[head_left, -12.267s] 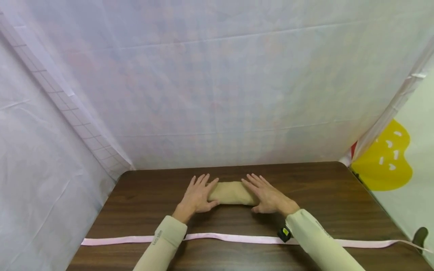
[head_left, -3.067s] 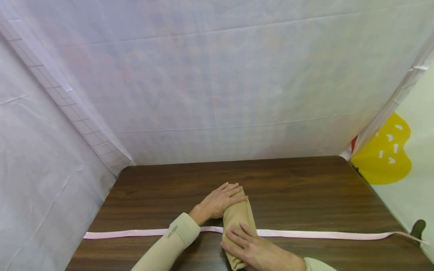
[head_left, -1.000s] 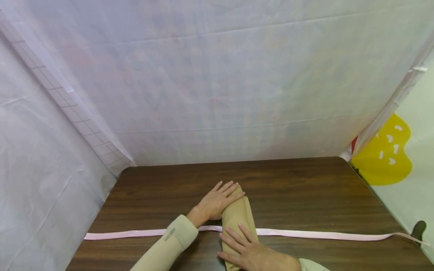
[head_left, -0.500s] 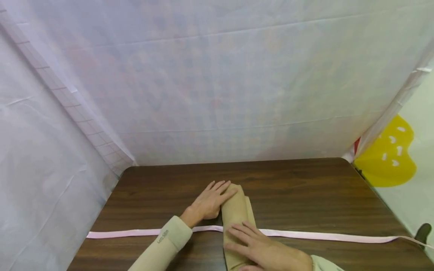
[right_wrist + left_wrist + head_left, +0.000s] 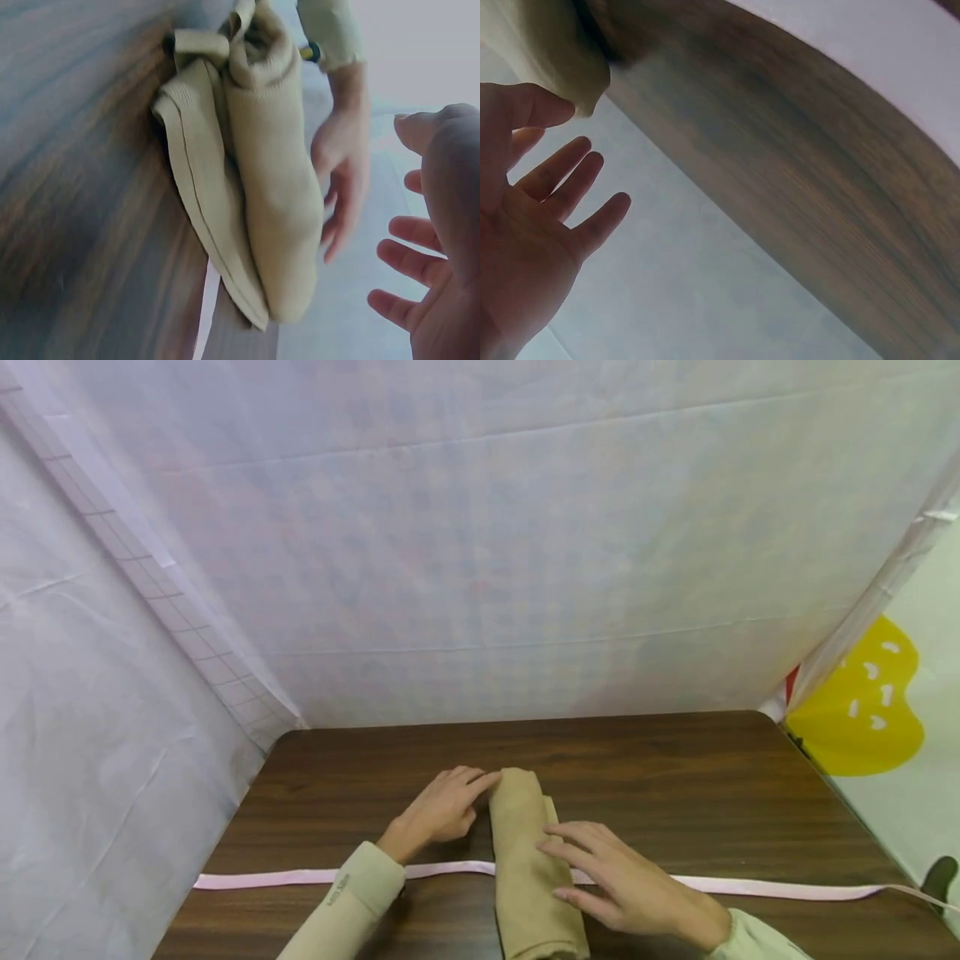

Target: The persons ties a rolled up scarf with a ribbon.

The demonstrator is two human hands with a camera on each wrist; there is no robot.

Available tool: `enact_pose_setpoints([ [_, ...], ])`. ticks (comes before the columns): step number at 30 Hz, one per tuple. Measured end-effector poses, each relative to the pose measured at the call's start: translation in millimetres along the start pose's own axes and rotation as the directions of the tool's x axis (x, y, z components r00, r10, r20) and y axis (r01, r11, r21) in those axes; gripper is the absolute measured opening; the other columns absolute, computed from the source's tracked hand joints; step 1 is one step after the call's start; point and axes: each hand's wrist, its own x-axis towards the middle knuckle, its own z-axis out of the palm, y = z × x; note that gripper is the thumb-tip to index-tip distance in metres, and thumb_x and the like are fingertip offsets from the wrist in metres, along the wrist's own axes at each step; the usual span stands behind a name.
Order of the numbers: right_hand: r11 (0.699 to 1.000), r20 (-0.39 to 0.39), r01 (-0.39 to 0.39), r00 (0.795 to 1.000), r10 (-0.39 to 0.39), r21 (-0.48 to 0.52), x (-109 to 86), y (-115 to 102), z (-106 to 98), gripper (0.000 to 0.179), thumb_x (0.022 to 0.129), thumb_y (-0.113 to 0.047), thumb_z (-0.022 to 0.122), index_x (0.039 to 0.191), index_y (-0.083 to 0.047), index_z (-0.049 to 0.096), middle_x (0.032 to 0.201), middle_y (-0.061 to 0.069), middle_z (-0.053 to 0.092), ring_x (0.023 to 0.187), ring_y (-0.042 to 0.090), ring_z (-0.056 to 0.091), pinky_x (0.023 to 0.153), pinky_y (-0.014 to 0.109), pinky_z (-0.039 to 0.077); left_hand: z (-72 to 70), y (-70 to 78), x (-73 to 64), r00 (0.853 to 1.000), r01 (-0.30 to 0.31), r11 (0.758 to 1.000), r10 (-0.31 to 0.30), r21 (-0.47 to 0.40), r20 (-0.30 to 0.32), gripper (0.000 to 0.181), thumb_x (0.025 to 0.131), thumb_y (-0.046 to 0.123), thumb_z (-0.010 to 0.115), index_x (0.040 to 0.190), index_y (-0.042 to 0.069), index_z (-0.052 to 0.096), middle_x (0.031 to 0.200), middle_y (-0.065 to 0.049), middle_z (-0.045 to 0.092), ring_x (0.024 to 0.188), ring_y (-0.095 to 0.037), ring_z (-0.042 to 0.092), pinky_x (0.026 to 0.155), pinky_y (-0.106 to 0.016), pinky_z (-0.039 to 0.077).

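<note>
A rolled tan cloth lies lengthwise on the table, across a pale pink ribbon. In the right wrist view, the cloth shows its coiled end and a loose flap along one side. My left hand is at the roll's far left end, index finger reaching to its edge. The left wrist view shows that hand with fingers spread, the thumb side close to the cloth. My right hand is over the roll's right side, fingers loosely extended; the right wrist view shows this hand apart from the cloth.
The dark wood-grain table has rounded far corners. White sheeting hangs behind it and on the left. To the right are a yellow cut-out shape and a dark green object at the table's edge.
Both hands have lifted off the roll's top, the left moving left and the right moving right. Earlier, the cloth lay crosswise farther back; it was turned and brought onto the ribbon.
</note>
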Motion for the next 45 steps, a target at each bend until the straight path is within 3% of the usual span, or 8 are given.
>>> enact_pose_setpoints([
  [6, 0.99, 0.003, -0.126, 0.992, 0.126, 0.06, -5.5, 10, -5, 0.052, 0.091, -0.024, 0.072, 0.139, -0.017, 0.053, 0.137, 0.0, 0.054, 0.121, 0.019, 0.053, 0.097, 0.034, 0.046, -5.7, -5.4, -10.3, 1.0, 0.023, 0.995, -0.023, -0.102, -0.003, 0.057, 0.09, 0.004, 0.059, 0.145, 0.013, 0.049, 0.136, -0.011, 0.057, 0.126, -0.028, 0.053, 0.102, -0.048, 0.046],
  [12, 0.966, -0.026, -0.202, 0.978, 0.208, 0.162, -8.7, 22, -7, 0.049, 0.09, -0.012, 0.072, 0.136, -0.018, 0.055, 0.13, -0.005, 0.06, 0.118, 0.015, 0.058, 0.097, 0.03, 0.049, -10.4, -10.6, -17.7, 0.999, 0.034, 0.971, -0.039, -0.235, -0.014, 0.049, 0.092, 0.006, 0.059, 0.14, 0.01, 0.054, 0.135, -0.01, 0.059, 0.126, -0.029, 0.053, 0.103, -0.05, 0.045],
  [18, 0.904, -0.044, -0.261, 0.955, 0.292, 0.338, -13.5, 35, -9, 0.042, 0.091, -0.003, 0.069, 0.13, -0.015, 0.058, 0.117, -0.005, 0.067, 0.098, 0.015, 0.066, 0.08, 0.032, 0.056, -11.4, -15.5, -24.0, 0.998, 0.041, 0.936, -0.053, -0.349, -0.026, 0.045, 0.092, 0.006, 0.06, 0.137, 0.008, 0.056, 0.133, -0.01, 0.061, 0.126, -0.029, 0.055, 0.104, -0.046, 0.045],
  [26, 0.854, -0.054, -0.381, 0.903, 0.425, 0.354, -20.8, 46, -12, 0.032, 0.093, -0.004, 0.067, 0.121, -0.018, 0.063, 0.102, -0.01, 0.07, 0.084, 0.011, 0.067, 0.066, 0.027, 0.053, -11.5, -22.6, -31.4, 0.997, 0.018, 0.872, -0.05, -0.489, -0.052, 0.04, 0.095, 0.007, 0.062, 0.134, 0.003, 0.057, 0.128, -0.016, 0.064, 0.119, -0.029, 0.06, 0.1, -0.047, 0.048],
  [34, 0.799, -0.019, -0.498, 0.845, 0.535, 0.336, -27.6, 53, -15, 0.023, 0.096, -0.012, 0.064, 0.118, -0.02, 0.065, 0.098, -0.008, 0.071, 0.082, 0.006, 0.064, 0.068, 0.028, 0.053, -11.4, -29.7, -40.9, 0.993, 0.026, 0.801, -0.089, -0.599, -0.076, 0.037, 0.093, 0.003, 0.064, 0.13, 0.002, 0.059, 0.122, -0.02, 0.066, 0.113, -0.031, 0.064, 0.096, -0.051, 0.049],
  [40, 0.763, -0.006, -0.538, 0.816, 0.579, 0.359, -34.8, 64, -13, 0.021, 0.096, -0.012, 0.065, 0.115, -0.018, 0.066, 0.096, -0.002, 0.072, 0.082, 0.006, 0.065, 0.068, 0.027, 0.053, -12.3, -33.6, -47.6, 0.993, 0.071, 0.75, -0.118, -0.657, -0.027, 0.036, 0.094, 0.004, 0.063, 0.13, 0.002, 0.058, 0.119, -0.021, 0.067, 0.111, -0.033, 0.064, 0.096, -0.054, 0.049],
  [45, 0.717, 0.044, -0.545, 0.808, 0.588, 0.435, -41.0, 72, -13, 0.018, 0.096, -0.01, 0.063, 0.114, -0.01, 0.066, 0.097, 0.008, 0.073, 0.083, 0.01, 0.069, 0.069, 0.026, 0.054, -9.9, -38.2, -53.6, 0.991, 0.086, 0.741, -0.132, -0.666, -0.019, 0.035, 0.095, 0.008, 0.063, 0.129, 0.0, 0.058, 0.117, -0.02, 0.068, 0.109, -0.032, 0.065, 0.095, -0.051, 0.05],
])
